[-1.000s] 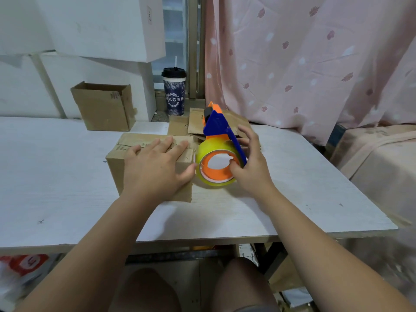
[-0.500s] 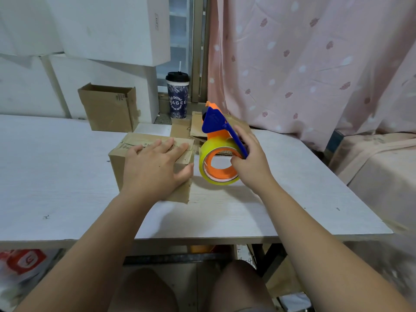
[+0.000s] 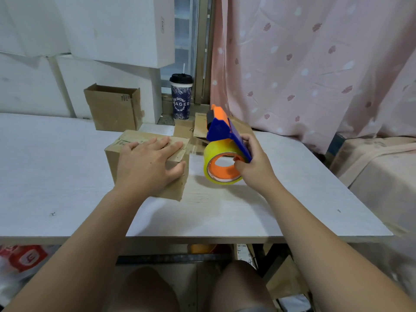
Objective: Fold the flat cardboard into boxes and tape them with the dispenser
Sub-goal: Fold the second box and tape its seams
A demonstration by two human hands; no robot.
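1. Closed brown cardboard box, flaps down, near the middle of the white table.
2. Pressed from above by the left grip: fingers straight and spread flat across the top, thumb over the right-hand edge.
3. Just right of the box, blue-and-orange tape dispenser with a yellow tape roll, roll low over the table, nose tilted up and away.
4. Held by the right grip: fingers curled round the blue handle, thumb at the orange core.
5. Thin strip of clear tape between box edge and roll.
6. Behind the dispenser, flat brown cardboard pieces; farther back, dark lidded cup with a straw and open brown cardboard box.
7. Stacked white boxes at back left, pink dotted curtain at right.
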